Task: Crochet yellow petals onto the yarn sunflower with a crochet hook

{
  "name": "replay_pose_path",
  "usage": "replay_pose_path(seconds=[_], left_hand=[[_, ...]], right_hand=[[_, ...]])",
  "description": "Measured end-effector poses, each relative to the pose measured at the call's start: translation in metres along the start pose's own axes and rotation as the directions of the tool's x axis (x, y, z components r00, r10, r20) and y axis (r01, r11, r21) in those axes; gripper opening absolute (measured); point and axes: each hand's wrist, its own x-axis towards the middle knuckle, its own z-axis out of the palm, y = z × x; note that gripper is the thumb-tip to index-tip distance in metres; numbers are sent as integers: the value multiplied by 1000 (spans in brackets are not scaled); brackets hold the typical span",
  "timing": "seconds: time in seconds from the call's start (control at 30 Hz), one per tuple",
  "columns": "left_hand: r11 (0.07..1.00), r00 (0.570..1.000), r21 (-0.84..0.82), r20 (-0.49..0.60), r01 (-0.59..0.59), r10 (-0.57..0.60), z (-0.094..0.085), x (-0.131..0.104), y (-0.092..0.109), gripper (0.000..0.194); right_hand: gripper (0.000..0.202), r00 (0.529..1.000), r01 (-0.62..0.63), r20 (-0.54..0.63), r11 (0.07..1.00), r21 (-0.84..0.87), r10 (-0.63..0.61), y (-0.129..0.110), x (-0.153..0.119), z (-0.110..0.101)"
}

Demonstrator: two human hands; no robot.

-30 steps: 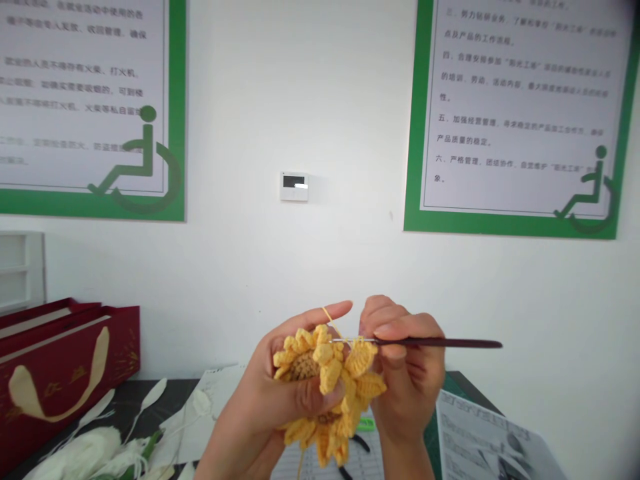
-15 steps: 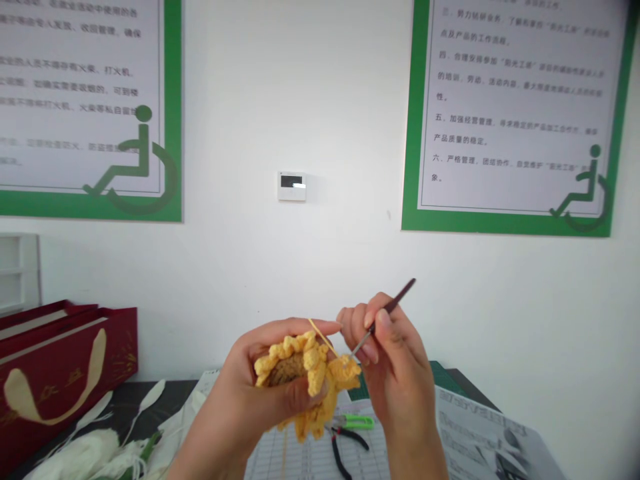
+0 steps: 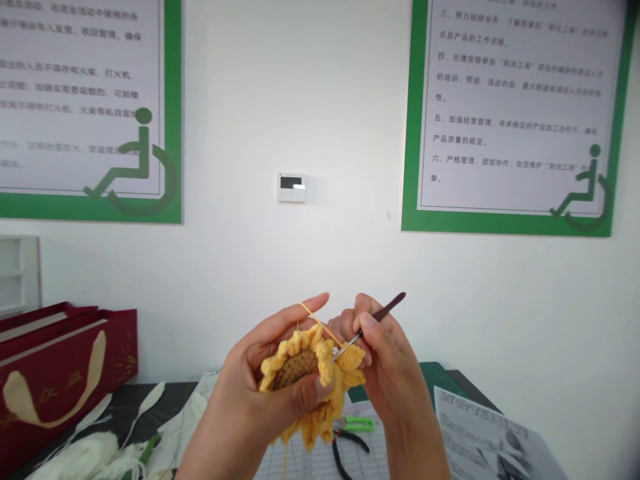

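While against hook (image 3: 391, 307), flower (image 3: 301, 367) in left hand (image 3: 257, 393).

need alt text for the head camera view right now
A person's left hand holds a yellow crocheted flower with a brown centre; the right hand holds a crochet hook, its tip at the petals. Below lies a black-handled tool; a red bag is at picture left, and two green-bordered notices hang on the white wall.

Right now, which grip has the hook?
The right grip: it pinches the dark-handled hook, which slants upward to the right. The left grip instead clasps the brown-centred yellow flower.
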Motion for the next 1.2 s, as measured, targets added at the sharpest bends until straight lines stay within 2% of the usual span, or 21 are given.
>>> replay_pose_path(seconds=[0.13,0.2,0.23,0.27,0.3,0.33,0.37,0.4,0.43,0.47,0.5,0.53,0.6,0.67,0.73,0.9,0.97,1.03,1.07,1.13,1.2], left_hand=[[999,998,-22,-48,-45,44,7,-4,0,58],[998,994,-11,-91,-65,64,11,-7,-1,56],[997,989,0,-122,-83,82,13,-8,-1,54],[995,983,9,-155,-100,100,14,-9,-1,50],[994,978,9,-179,-108,108,15,-9,-2,47],[995,979,-9,-181,-98,94,15,-9,-2,46],[997,986,-46,-156,-59,52,14,-8,-3,47],[996,995,-94,-102,11,-20,13,-7,-3,51],[985,994,-141,-28,101,-106,11,-5,-3,56],[967,983,-175,46,185,-180,8,-3,-3,61],[949,967,-193,106,249,-232,5,-1,-4,65],[936,953,-198,144,290,-265,3,0,-4,67],[930,940,-184,190,317,-283,-2,2,-2,69],[944,942,-158,217,291,-254,-5,2,0,69],[963,954,-124,215,241,-211,-7,1,3,63],[986,979,-61,149,153,-143,-13,3,3,51],[994,991,-39,95,98,-94,-15,5,0,42],[1000,1000,17,-4,5,-5,-15,5,-2,37],[998,998,53,-52,-39,42,-15,5,-3,36],[991,989,109,-112,-83,95,-13,4,-3,41],[992,987,102,-135,-77,90,-10,2,-3,44]], right_hand=[[30,980,194,-35,979,-61,-197,3,2,7],[22,927,352,-56,914,-202,-370,5,2,8],[15,875,450,-32,836,-313,-483,5,1,6],[8,803,542,21,713,-445,-596,5,-1,4],[4,710,613,97,544,-573,-698,4,-3,2],[12,618,649,208,343,-679,-758,4,-4,-1],[20,549,629,283,165,-760,-787,4,-6,-4],[24,496,598,324,46,-800,-805,4,-7,-6],[22,460,597,317,24,-802,-829,4,-7,-8],[18,450,641,322,51,-766,-833,5,-6,-8],[12,451,696,277,139,-705,-849,6,-4,-6],[8,502,729,201,287,-621,-841,7,-2,-4],[7,654,688,26,581,-436,-756,8,0,3],[12,751,604,-105,742,-290,-652,7,0,10],[15,817,521,-173,833,-186,-550,3,-3,14],[27,951,257,-199,963,86,-236,-1,-5,18],[30,977,130,-188,982,135,-104,3,-3,19],[30,980,54,-197,994,92,-35,8,-1,19],[29,976,60,-212,998,36,-51,10,0,18],[22,956,149,-236,982,-118,-174,13,1,17],[16,932,235,-210,934,-269,-295,13,-1,14]])
